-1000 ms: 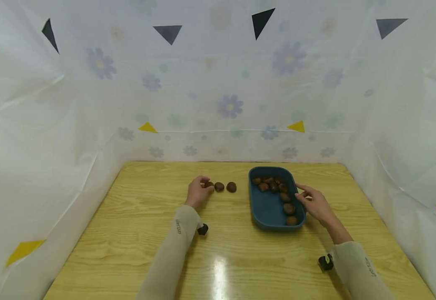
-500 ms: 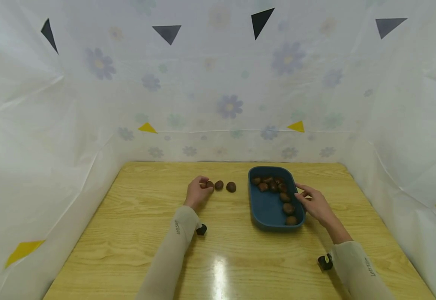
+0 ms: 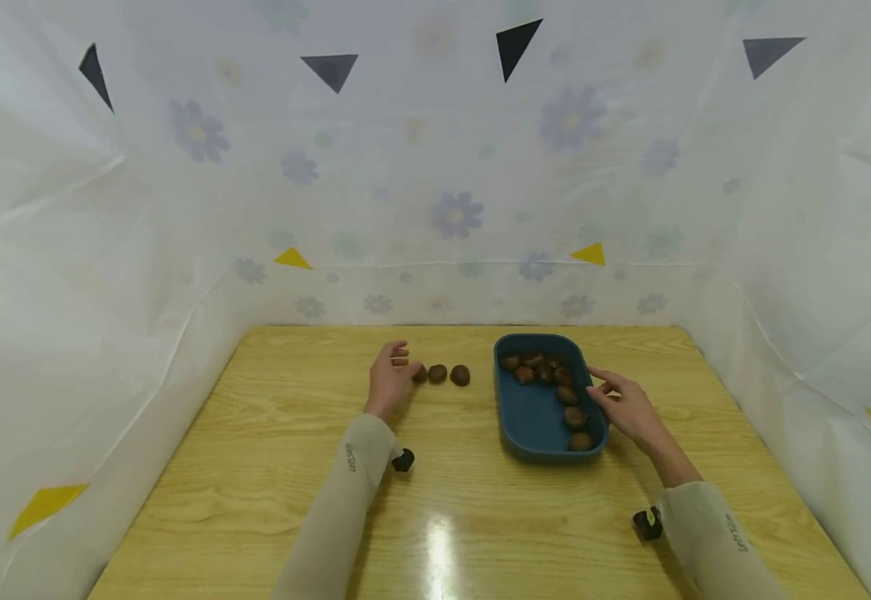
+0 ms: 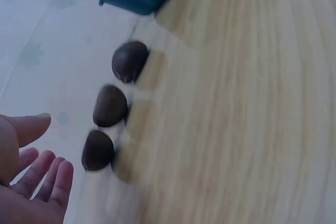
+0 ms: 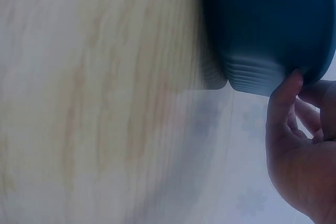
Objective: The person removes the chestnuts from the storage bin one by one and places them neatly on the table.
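Three brown chestnuts lie in a short row on the table: the leftmost chestnut (image 4: 97,150), the middle chestnut (image 3: 438,373) and the right chestnut (image 3: 460,375). Beside the leftmost one is my left hand (image 3: 390,377), its fingers loose and parted from the thumb. The left wrist view shows a gap between that hand and the nut. To the right stands a blue plastic container (image 3: 533,421) with several chestnuts (image 3: 544,372) along its far end and right side. My right hand (image 3: 628,411) pinches its right rim between thumb and fingers.
The wood-grain table (image 3: 435,492) ends at a white flowered curtain (image 3: 458,267) behind, and similar sheets hang on both sides. A small black device (image 3: 402,460) sits under the left cuff, another black device (image 3: 647,524) under the right.
My left fingers have come off the leftmost chestnut and lifted slightly up and left. That nut stays in the row. The right hand and the container keep their places.
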A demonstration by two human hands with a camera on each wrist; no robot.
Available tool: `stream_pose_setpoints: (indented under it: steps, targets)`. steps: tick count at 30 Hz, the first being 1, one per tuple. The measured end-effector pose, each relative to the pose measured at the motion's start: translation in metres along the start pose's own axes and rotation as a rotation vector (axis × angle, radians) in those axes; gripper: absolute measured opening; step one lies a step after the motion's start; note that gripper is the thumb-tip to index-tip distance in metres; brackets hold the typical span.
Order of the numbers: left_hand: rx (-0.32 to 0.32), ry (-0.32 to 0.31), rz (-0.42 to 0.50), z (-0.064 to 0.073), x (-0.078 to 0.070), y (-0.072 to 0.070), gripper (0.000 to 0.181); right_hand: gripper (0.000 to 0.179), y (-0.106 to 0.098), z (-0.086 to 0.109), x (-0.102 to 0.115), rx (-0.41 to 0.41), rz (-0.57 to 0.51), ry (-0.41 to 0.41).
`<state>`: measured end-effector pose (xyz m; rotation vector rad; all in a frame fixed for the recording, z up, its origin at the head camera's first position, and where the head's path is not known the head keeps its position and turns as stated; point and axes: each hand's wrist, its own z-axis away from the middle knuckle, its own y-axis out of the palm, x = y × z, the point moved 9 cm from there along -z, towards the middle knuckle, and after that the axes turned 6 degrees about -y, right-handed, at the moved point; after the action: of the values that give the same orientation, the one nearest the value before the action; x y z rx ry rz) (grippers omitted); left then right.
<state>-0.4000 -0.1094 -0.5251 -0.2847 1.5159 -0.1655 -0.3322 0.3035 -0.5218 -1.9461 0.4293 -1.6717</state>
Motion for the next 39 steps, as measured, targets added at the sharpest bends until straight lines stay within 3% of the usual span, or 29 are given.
stream_pose_setpoints:
  steps: [4, 10, 15, 21, 26, 30, 36, 39]
  targets:
    - [0.060, 0.061, 0.058, 0.006, -0.018, 0.017, 0.049, 0.058, 0.001, 0.000, 0.000, 0.002, -0.006, -0.001]
    - [0.222, 0.108, 0.075, 0.023, -0.050, 0.060, 0.042, 0.058, 0.001, -0.001, 0.001, -0.005, 0.004, -0.003]
    - [0.382, 0.056, 0.132, 0.041, -0.066, 0.098, 0.044, 0.058, 0.002, -0.002, 0.000, -0.005, 0.007, -0.002]
    - [0.511, -0.002, 0.198, 0.062, -0.078, 0.139, 0.043, 0.057, 0.003, -0.002, -0.001, -0.004, 0.015, -0.003]
    - [0.598, -0.122, 0.319, 0.080, -0.082, 0.174, 0.037, 0.058, 0.001, -0.001, -0.001, -0.006, 0.020, -0.004]
    - [0.576, -0.238, 0.366, 0.089, -0.078, 0.199, 0.040, 0.059, -0.001, -0.002, -0.001, -0.011, 0.019, 0.000]
    - [0.458, -0.362, 0.256, 0.097, -0.066, 0.226, 0.036, 0.060, -0.004, 0.000, -0.002, -0.009, 0.015, 0.008]
    - [0.446, -0.411, 0.232, 0.101, -0.058, 0.236, 0.033, 0.059, -0.004, 0.000, -0.002, -0.009, 0.013, 0.005]
